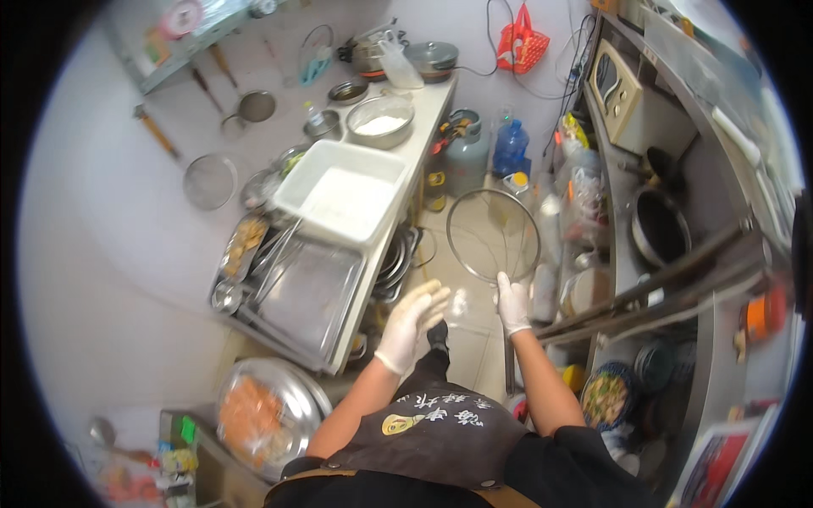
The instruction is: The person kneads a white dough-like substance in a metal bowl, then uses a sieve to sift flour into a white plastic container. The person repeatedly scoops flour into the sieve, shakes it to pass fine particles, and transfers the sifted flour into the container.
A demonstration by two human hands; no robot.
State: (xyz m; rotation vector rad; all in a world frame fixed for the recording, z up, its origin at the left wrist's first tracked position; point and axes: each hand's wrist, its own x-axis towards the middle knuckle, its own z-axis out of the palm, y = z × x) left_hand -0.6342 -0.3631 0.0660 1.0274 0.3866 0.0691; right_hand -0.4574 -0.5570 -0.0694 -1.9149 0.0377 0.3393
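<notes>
My right hand (512, 306), in a pale disposable glove, grips a large round mesh strainer (493, 235) with a metal rim, just where the ring meets the handle. The ring is raised over the tiled floor, and part of its handle shows below the hand. My left hand (414, 324), gloved too, hovers to the left with nothing in it, fingers extended. A deep white plastic tray (311, 168) rests on the counter; whether powder covers its bright bottom I cannot tell. Behind it stands a metal bowl (406, 130) of white powder.
Left of me are a rectangular metal pan (311, 292) and a steel basin (302, 406) of orange food. A gas cylinder (467, 152) and blue water jug (511, 146) stand ahead on the floor. Metal shelving (606, 184) with a frying pan (660, 227) lines the right.
</notes>
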